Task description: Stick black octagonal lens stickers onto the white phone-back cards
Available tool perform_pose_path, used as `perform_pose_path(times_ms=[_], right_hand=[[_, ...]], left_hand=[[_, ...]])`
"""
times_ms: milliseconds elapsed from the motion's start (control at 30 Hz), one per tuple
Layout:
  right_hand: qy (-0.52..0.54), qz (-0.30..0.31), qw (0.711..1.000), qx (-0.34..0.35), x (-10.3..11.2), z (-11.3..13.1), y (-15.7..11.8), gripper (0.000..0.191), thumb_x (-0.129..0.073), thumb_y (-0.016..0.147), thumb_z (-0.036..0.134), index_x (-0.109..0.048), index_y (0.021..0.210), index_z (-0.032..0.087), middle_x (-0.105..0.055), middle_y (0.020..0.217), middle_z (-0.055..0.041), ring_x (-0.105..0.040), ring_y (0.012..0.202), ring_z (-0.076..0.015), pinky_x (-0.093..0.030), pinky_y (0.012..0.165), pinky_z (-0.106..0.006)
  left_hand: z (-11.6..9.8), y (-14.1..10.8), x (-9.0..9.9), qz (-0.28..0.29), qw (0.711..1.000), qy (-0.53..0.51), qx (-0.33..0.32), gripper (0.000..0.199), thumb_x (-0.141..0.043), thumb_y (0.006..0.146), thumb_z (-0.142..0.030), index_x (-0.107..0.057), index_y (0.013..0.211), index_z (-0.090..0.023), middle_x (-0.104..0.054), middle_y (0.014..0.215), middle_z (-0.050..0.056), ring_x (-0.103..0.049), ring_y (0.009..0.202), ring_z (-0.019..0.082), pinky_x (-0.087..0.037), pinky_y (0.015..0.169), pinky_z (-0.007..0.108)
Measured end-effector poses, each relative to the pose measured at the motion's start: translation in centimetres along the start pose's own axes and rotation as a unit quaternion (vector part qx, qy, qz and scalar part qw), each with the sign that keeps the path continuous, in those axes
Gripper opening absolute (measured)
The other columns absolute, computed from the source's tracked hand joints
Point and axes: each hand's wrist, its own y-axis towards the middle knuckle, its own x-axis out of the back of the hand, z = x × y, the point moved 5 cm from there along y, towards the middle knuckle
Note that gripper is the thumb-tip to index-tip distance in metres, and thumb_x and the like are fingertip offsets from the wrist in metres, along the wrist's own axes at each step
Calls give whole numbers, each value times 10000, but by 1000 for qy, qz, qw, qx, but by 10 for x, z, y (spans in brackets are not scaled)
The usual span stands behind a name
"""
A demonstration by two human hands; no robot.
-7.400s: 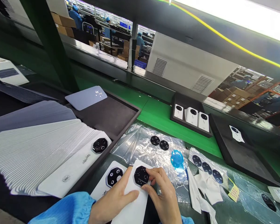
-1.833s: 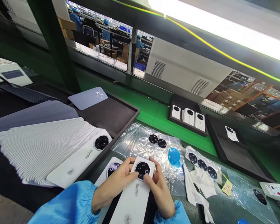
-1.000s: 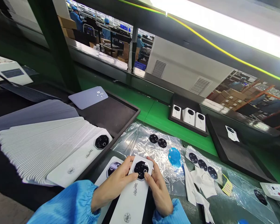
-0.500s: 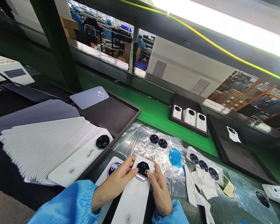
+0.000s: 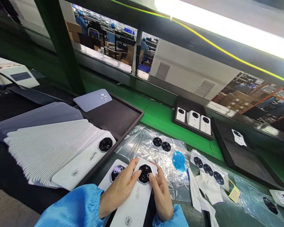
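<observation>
A white phone back cover [image 5: 134, 206] with a black octagonal camera plate [image 5: 144, 173] is held between both hands. My left hand [image 5: 120, 189] grips its left edge, the thumb resting on the plate's left side. On the opposite edge, my right hand [image 5: 161, 192] has its thumb at the plate's right side. Another white back cover [image 5: 106, 180] with a shiny octagonal plate lies partly under my left forearm. Two loose black camera plates [image 5: 166, 146] rest on clear plastic film [image 5: 142, 138] beyond my hands, beside a round blue film piece [image 5: 179, 160].
A fanned stack of white covers [image 5: 49, 148] and a bluish-grey cover [image 5: 93, 100] sit in a black tray [image 5: 132, 116] at left. White cloth pieces [image 5: 207, 189] and bagged black plates [image 5: 208, 169] lie at right. Farther back stand a tray of finished-looking covers [image 5: 194, 128] and another black tray [image 5: 241, 157].
The view has shifted slightly. The held cover has tilted a little, so the bright reflection on its camera plate is gone. Both hands keep their grip on it.
</observation>
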Motion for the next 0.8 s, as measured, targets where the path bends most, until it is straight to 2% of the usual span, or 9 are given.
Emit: perform_pose_path(times_ms=[200,333,533,667,800], right_hand=[[-11,3,1000,3,-1,-1,0,483,-683,779,503,-531,1166,257,-687,1013,-40,-644,937,-245,-503,796,-356],[-16,4,1000,6,-2,-3,0,465,-668,789,520,-519,1144,260,-681,952,-21,-639,899,-228,-494,761,-325],[-74,16,996,45,-7,4,-3,351,-637,807,537,-597,980,234,-638,823,11,-590,767,-171,-455,722,-267],[-92,12,995,46,-4,-2,3,337,-620,813,550,-566,805,218,-546,664,38,-488,619,-129,-400,592,-229],[-87,25,995,47,-1,-14,9,396,-641,777,584,-518,744,209,-473,598,59,-399,539,-100,-341,523,-213]], left_hand=[[-2,2,5,-36,999,12,-12,247,-401,930,-450,-510,993,-238,-662,909,39,-605,801,222,-421,716,293],[-3,4,7,-12,1000,-16,9,284,-388,921,-499,-493,927,-235,-619,814,4,-573,766,199,-412,707,273],[-2,10,8,12,998,-2,56,369,-451,829,-581,-495,837,-215,-493,670,-38,-471,614,157,-362,570,255],[1,10,6,4,998,13,55,306,-496,799,-521,-463,756,-220,-494,659,-44,-481,644,162,-364,595,258],[3,9,5,-12,998,47,52,237,-509,803,-437,-447,710,-228,-482,648,-54,-485,652,165,-348,618,264]])
